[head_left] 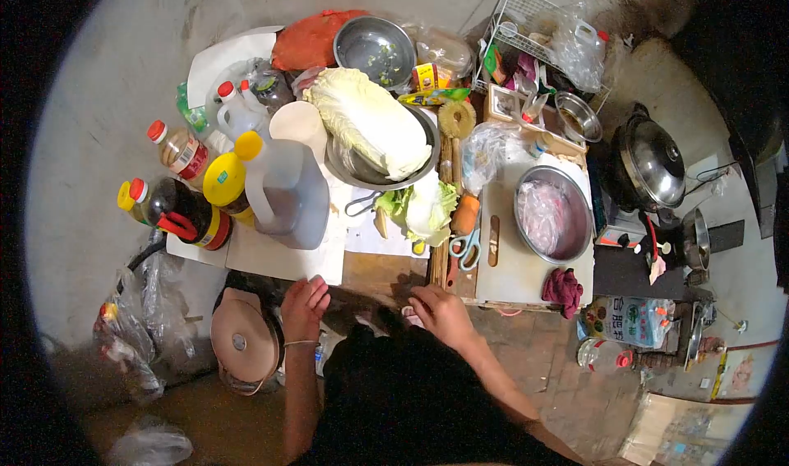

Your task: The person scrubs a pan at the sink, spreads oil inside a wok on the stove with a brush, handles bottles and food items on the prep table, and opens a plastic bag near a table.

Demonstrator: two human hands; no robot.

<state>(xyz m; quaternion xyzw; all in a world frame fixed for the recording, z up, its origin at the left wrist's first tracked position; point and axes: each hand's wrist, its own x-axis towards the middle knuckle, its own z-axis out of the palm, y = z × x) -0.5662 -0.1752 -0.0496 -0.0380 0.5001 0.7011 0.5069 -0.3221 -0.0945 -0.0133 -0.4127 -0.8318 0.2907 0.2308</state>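
My left hand (306, 308) is at the table's front edge, by the white board under the big plastic jug (288, 191). Its fingers are loosely bent, with nothing seen in them. Further right, my right hand (442, 311) is at the same edge, below the scissors (467, 248), its fingers slightly apart and bent; it holds nothing that I can see. Between and beyond them, a large napa cabbage (374, 121) lies across a metal bowl (427, 166). Loose cabbage leaves (429, 211) and a carrot piece (465, 215) are in front of the bowl.
Sauce bottles (185, 211) crowd the left. On the right, a metal basin (555, 215) with a plastic bag stands on a cutting board (503, 281), beside a dark red cloth (563, 292). A lidded wok (649, 162) is further right; a round pink lid (240, 339) is below left.
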